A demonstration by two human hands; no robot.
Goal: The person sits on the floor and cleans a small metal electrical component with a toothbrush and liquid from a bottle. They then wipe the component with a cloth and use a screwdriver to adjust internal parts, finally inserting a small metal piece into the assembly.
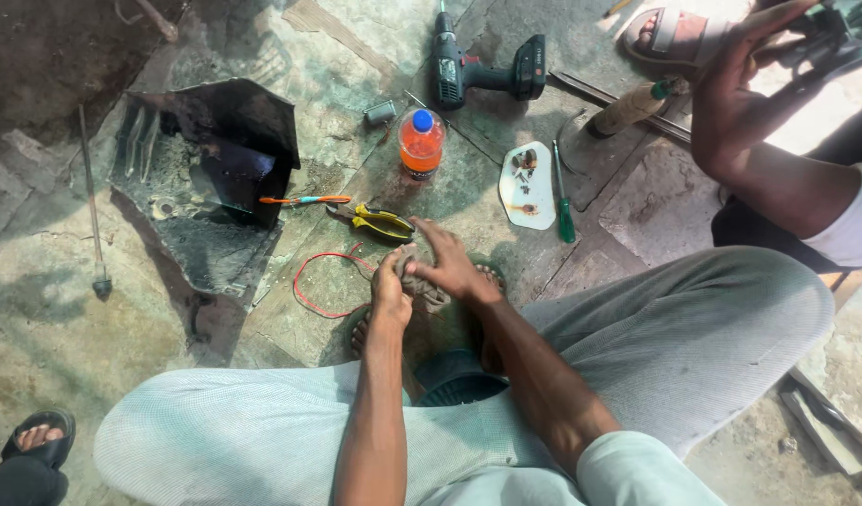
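Observation:
I sit low with my knees spread, both hands down between them above my feet. My left hand and my right hand both grip a small grey-brown rag, bunched between the fingers. Whether something is wrapped inside the rag is hidden. A loop of red wire lies just left of my left hand. Yellow-handled pliers lie just beyond my hands.
A black plastic panel lies at the left, an orange-handled tool beside it. Farther off stand an orange-drink bottle, a cordless drill, a white plate of small parts and a green screwdriver. Another person's hand works top right.

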